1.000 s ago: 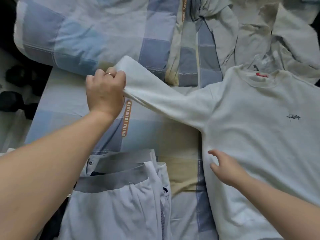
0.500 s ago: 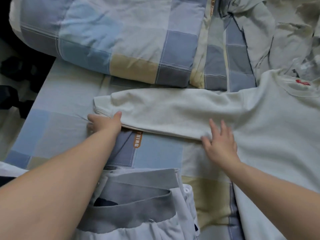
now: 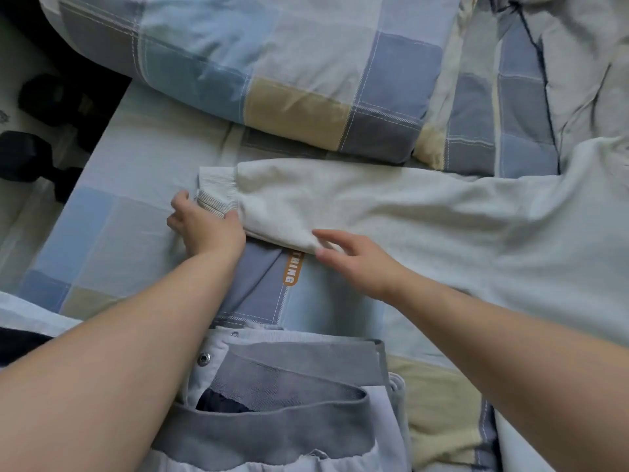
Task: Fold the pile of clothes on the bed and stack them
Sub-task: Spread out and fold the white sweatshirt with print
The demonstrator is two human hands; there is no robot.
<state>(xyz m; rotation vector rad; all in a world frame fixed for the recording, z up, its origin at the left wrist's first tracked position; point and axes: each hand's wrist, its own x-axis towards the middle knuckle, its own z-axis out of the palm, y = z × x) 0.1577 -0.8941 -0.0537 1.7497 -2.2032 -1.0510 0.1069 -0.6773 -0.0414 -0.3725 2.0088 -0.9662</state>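
Sweatshirt (image 3: 442, 216), white, lies flat on the bed (image 3: 136, 155): its body is on the right and one sleeve (image 3: 323, 199) reaches left across the checked sheet. From the left, I see two dark objects (image 3: 23, 155) on the floor beside the bed; I cannot tell what they are. Next comes my left grip (image 3: 207, 229), at the end of the sleeve. Its fingers are curled and its thumb presses on the ribbed cuff (image 3: 216, 192), so it pinches the cuff, which is bunched and partly turned over. Just right of that wrist an orange label (image 3: 293, 271) on the sheet shows under the near edge of the sleeve. My right grip (image 3: 360, 264) follows, with its fingers straight and a little spread. The fingertips touch the near edge of the sleeve about midway along it and hold nothing. Near me, between my two forearms, sits a stack of folded clothes (image 3: 289, 420) with a grey waistband on top. At the far side, a checked pillow (image 3: 272, 63) lies just beyond the sleeve. In the far right corner lies a crumpled grey garment (image 3: 578, 63).
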